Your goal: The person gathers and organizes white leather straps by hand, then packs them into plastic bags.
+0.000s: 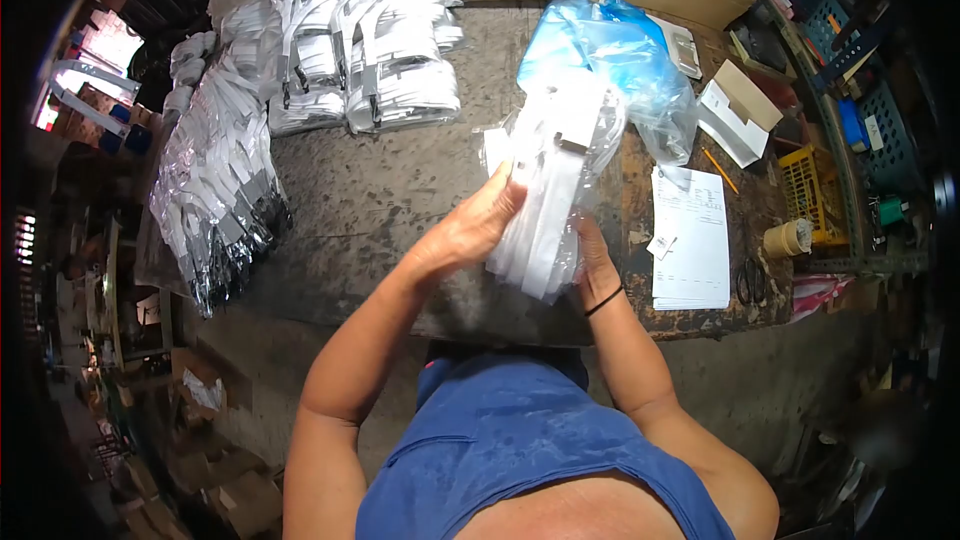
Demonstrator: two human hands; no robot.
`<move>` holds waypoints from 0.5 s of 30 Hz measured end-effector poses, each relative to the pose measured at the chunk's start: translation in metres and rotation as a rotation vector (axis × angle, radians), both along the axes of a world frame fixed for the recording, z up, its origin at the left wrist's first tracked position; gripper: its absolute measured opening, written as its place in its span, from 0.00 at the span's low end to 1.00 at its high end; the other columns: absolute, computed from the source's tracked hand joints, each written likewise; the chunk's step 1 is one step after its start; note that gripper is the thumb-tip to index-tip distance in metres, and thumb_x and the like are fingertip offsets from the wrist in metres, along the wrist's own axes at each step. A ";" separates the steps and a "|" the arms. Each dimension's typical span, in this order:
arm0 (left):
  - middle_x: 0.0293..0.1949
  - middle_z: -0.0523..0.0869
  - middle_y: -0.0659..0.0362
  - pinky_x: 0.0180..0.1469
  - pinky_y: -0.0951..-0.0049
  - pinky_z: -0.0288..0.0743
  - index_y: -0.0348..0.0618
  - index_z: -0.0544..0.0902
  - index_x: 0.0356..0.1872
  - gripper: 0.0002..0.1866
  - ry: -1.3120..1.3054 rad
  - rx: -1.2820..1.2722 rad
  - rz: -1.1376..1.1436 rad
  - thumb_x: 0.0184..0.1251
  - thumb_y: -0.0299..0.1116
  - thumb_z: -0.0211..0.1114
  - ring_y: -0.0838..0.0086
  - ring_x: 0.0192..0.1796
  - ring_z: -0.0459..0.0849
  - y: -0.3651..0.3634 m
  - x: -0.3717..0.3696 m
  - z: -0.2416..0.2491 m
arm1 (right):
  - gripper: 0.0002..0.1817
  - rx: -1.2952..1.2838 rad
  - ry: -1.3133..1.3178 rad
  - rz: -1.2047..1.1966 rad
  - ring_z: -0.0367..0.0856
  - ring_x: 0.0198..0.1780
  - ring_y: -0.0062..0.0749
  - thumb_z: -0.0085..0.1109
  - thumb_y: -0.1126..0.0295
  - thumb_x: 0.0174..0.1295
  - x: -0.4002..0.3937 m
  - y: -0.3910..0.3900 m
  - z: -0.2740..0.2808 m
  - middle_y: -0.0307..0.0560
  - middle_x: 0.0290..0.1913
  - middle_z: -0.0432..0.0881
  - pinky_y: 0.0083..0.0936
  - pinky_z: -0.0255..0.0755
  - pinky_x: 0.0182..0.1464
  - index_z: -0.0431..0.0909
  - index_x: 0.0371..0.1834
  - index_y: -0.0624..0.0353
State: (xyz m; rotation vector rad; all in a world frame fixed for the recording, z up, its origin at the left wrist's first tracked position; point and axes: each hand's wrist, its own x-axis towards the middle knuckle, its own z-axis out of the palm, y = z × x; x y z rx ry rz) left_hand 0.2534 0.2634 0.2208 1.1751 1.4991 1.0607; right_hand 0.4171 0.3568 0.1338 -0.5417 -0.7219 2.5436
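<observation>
Both of my hands hold a clear plastic bag packed with folded white lanyard-like straps (545, 210), raised above the worktable. My left hand (482, 222) grips its left side with the thumb on top. On the right side, my right hand (592, 248) is partly hidden behind the bag, its fingers curled around the edge. A dark clip or buckle shows near the upper part of the straps. Just beyond the bag lies a crumpled blue plastic bag (590, 40).
Bagged bundles of white straps (400, 50) are stacked at the back left. Loose straps with dark metal ends (215, 180) hang over the left edge. To the right are printed sheets (692, 260), a pencil (720, 170), scissors (750, 283), a tan roll (788, 238) and an open carton (740, 112).
</observation>
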 end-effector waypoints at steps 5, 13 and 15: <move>0.74 0.47 0.43 0.74 0.67 0.43 0.32 0.43 0.73 0.46 -0.065 -0.034 0.043 0.70 0.64 0.38 0.60 0.76 0.47 0.000 -0.005 0.004 | 0.46 -0.011 0.072 -0.068 0.76 0.58 0.45 0.69 0.47 0.50 -0.001 0.003 -0.007 0.53 0.61 0.73 0.42 0.74 0.60 0.61 0.67 0.61; 0.74 0.49 0.45 0.73 0.67 0.47 0.34 0.42 0.74 0.38 -0.243 0.083 0.149 0.74 0.43 0.48 0.63 0.75 0.52 -0.004 0.010 0.005 | 0.29 -0.117 0.108 -0.168 0.79 0.55 0.41 0.58 0.61 0.63 -0.009 0.002 0.008 0.54 0.56 0.76 0.37 0.78 0.55 0.64 0.64 0.62; 0.74 0.49 0.45 0.72 0.67 0.49 0.34 0.42 0.74 0.37 -0.169 0.209 0.191 0.75 0.43 0.48 0.62 0.75 0.53 -0.004 0.013 -0.017 | 0.28 -0.076 0.059 -0.177 0.79 0.54 0.41 0.56 0.60 0.64 -0.010 0.006 -0.001 0.53 0.56 0.76 0.37 0.78 0.54 0.64 0.64 0.62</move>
